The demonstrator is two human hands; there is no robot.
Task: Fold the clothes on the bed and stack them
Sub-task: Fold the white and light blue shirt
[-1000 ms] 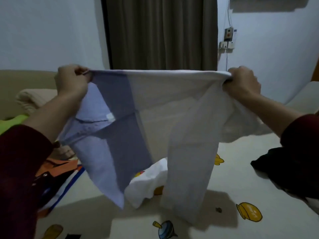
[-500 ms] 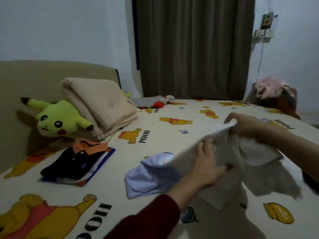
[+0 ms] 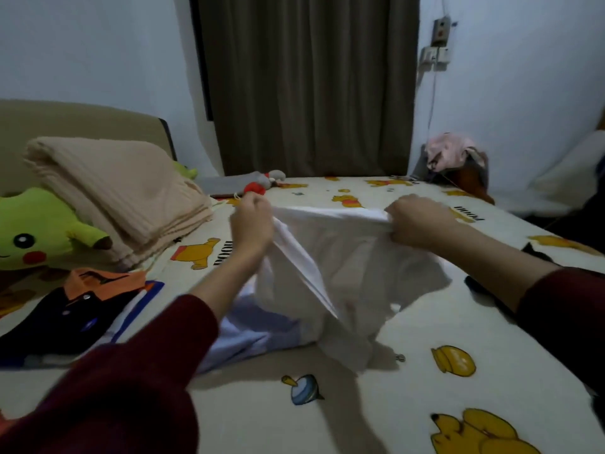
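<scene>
A white garment (image 3: 347, 267) hangs stretched between my two hands over the middle of the bed (image 3: 327, 414). My left hand (image 3: 250, 224) grips its top edge on the left. My right hand (image 3: 417, 221) grips the same edge on the right. The lower part of the cloth droops onto the sheet, and a pale lilac part (image 3: 252, 335) lies crumpled under my left forearm. A folded stack with a black and orange polo shirt (image 3: 75, 309) on top lies at the left of the bed.
A folded beige blanket (image 3: 118, 191) and a yellow-green plush toy (image 3: 36, 231) lean on the headboard at the left. Dark clothes (image 3: 491, 293) lie at the right edge under my right arm. A pink pile (image 3: 448, 155) sits in the far corner by the curtain.
The garment was held high and spread wide one second ago. My hands then came together low over the bed and have now moved apart, stretching a shorter top edge just above the sheet.
</scene>
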